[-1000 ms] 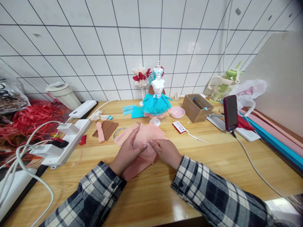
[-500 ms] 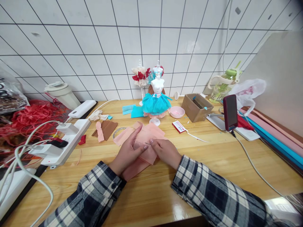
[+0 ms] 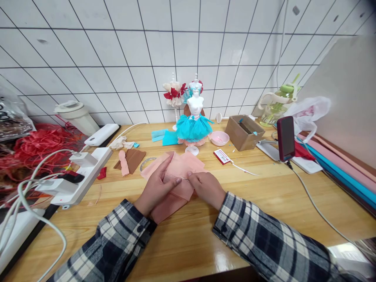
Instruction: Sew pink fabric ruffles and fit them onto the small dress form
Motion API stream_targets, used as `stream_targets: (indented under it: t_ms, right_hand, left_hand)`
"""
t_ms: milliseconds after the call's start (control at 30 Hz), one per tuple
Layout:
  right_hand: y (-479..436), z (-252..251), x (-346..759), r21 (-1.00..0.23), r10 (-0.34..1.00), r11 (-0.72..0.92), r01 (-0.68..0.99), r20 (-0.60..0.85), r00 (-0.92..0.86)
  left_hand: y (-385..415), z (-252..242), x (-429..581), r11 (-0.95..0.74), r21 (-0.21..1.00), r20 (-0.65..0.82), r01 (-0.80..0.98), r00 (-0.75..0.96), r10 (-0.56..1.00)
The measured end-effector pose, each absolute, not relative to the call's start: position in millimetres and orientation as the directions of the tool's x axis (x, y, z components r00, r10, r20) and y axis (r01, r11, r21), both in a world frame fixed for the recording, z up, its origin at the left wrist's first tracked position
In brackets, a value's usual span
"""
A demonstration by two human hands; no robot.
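1. Pink paper sheets (image 3: 182, 165) are laid flat on the wooden table (image 3: 264, 196), near the blue-skirted mannequin (image 3: 194, 127).
2. Left hand (image 3: 157, 188) is spread open on the sheets, fingertips pressed down; nothing is clasped.
3. Right hand (image 3: 207, 188) is pinched, thumb to forefinger, on a thin needle (image 3: 185, 179); its tip is pointed at the left fingertips.
4. Judged: layers are best pinned down close to the entry point and the needle held low and shallow.
5. Judged risk: thin paper torn if tugged; a left fingertip pricked.
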State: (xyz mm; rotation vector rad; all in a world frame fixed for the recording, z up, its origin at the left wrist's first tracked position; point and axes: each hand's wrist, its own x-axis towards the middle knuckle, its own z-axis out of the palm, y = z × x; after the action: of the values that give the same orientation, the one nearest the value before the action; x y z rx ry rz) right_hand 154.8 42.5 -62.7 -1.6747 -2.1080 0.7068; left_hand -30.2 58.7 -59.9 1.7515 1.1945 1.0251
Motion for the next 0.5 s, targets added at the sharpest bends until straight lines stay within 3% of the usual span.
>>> stream_targets:
  t_ms: [500]
  right_hand:
    - [41.1,-63.9,153.3,-0.681,0.953,0.220,0.698,-0.002,-0.301]
  left_hand:
    - [57.7,-59.4,-26.2,-0.285,0.860,0.172,0.423,0.285,0.943]
